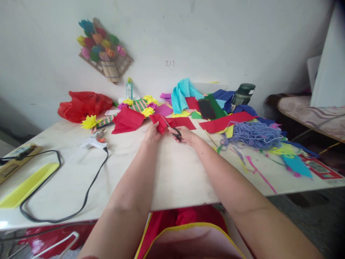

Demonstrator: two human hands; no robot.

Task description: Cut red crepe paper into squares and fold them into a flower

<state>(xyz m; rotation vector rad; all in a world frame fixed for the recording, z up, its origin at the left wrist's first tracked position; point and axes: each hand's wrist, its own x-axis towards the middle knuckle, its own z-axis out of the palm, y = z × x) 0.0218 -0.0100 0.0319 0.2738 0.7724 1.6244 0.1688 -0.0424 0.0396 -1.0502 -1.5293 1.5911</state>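
My left hand (pixel 152 132) is closed on a small red paper piece (pixel 161 123) over the middle of the table. In my right hand (pixel 184 135) is a pair of black-handled scissors (pixel 176 133), its blades pointing up and left across the red paper. Whether the blades are cutting into it cannot be made out. A larger folded red sheet (pixel 128 120) lies just left of my left hand. Another flat red strip (pixel 184 123) rests behind my right hand.
A white glue gun (pixel 94 141) with a black cord lies on the left. Paper flowers (pixel 147 112), a phone (pixel 206 109) and a dark bottle (pixel 244 94) line the back. Blue-purple yarn (pixel 253 135) and paper scraps cover the right. The table's front edge (pixel 185 207) is near my body.
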